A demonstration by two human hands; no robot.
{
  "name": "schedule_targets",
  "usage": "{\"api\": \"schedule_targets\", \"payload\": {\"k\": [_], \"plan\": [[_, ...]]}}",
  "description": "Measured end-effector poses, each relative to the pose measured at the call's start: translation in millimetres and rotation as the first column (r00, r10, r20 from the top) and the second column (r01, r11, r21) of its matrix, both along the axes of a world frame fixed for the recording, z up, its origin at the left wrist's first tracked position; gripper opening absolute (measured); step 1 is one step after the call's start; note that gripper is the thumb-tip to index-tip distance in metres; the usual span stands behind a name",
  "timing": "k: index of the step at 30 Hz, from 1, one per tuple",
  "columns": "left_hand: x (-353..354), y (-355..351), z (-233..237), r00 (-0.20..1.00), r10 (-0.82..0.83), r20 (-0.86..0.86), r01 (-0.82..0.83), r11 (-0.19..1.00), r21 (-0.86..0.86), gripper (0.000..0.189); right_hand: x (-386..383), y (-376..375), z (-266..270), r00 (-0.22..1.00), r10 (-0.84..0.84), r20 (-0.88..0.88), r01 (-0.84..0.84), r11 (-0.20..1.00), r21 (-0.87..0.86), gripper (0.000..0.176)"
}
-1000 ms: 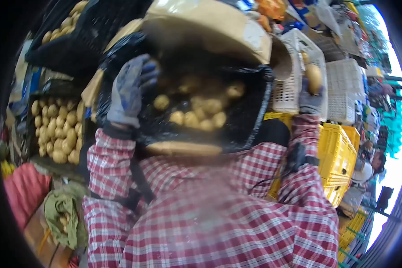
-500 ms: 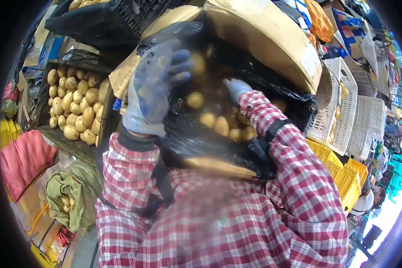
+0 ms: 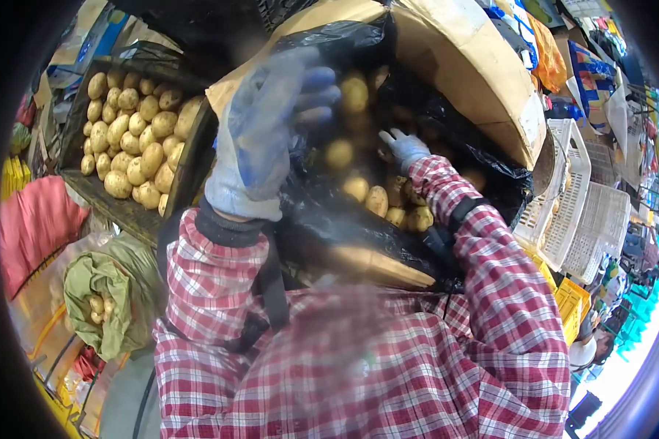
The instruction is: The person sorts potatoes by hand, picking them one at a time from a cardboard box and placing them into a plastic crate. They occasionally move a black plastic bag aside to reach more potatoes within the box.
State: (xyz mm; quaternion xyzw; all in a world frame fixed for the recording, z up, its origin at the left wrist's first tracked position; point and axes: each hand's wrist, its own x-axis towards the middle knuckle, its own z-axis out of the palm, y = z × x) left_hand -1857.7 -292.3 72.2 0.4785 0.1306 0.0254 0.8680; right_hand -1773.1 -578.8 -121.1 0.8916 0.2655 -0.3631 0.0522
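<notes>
In the head view, a cardboard box (image 3: 483, 95) lined with a black plastic bag (image 3: 454, 121) stands in front of me, with loose potatoes (image 3: 377, 199) inside. My left hand (image 3: 260, 139), in a grey-blue work glove, is raised over the box's left side. Its fingers are stretched out and apart, with nothing in them. Inside the box, over the potatoes, is my right hand (image 3: 406, 148), gloved too. Its fingers point left and look spread, holding nothing that I can see. The middle of the view is smeared, so some potatoes are blurred.
A crate (image 3: 117, 211) full of potatoes stands at the left. Below it are a green sack (image 3: 88, 271) with potatoes and a pink sack (image 3: 36, 227). On the right are white plastic baskets (image 3: 593, 219) and yellow crates (image 3: 570, 300).
The view has shifted, so the box sits a little further right. My right hand's fingers have spread from a more closed shape. My left hand stays raised and open.
</notes>
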Motion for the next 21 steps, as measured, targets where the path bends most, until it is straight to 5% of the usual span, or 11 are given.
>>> {"api": "schedule_targets", "payload": {"k": [3, 7, 8, 9, 10, 11, 15, 17, 21], "plan": [[1, 3, -11, 0.985, -0.005, 0.170, 0.025, 0.993, -0.114, 0.041, 2, 7, -20, 0.997, -0.080, -0.013, 0.079, 0.997, -0.020, 0.056], [-1, -3, -9, 0.999, 0.025, 0.033, -0.026, 0.999, 0.024, 0.041, 8, 23, 0, 0.980, -0.193, -0.041, 0.193, 0.981, 0.004, 0.065], [-1, -4, -10, 0.998, 0.043, 0.054, -0.044, 0.999, 0.015, 0.040, 10, 9, -12, 0.828, -0.479, -0.291, 0.526, 0.843, 0.111, 0.069], [0, -3, -11, 0.998, 0.035, 0.054, -0.036, 0.999, 0.012, 0.040, 13, 1, -5, 0.690, -0.565, -0.452, 0.699, 0.684, 0.210, 0.071], [3, -2, -13, 0.998, 0.025, 0.061, -0.026, 1.000, 0.007, 0.040, 16, -10, -3, 0.523, -0.589, -0.616, 0.840, 0.479, 0.255, 0.074], [7, -2, -15, 0.997, 0.013, 0.072, -0.014, 1.000, 0.002, 0.040, 9, -18, 18, 0.507, -0.521, -0.687, 0.861, 0.344, 0.375, 0.075], [15, -11, -22, 0.998, -0.038, 0.049, 0.040, 0.998, -0.038, 0.039, -31, -40, 136, 0.351, -0.223, -0.910, 0.855, -0.321, 0.408, 0.079], [14, -13, -23, 0.997, -0.063, 0.050, 0.065, 0.997, -0.036, 0.039, -41, -75, 177, 0.445, -0.397, -0.803, 0.695, -0.411, 0.589, 0.081], [13, -11, -21, 0.994, -0.051, 0.095, 0.054, 0.998, -0.024, 0.038, -30, -235, 209, 0.384, -0.401, -0.832, 0.470, -0.691, 0.550, 0.078]]}}
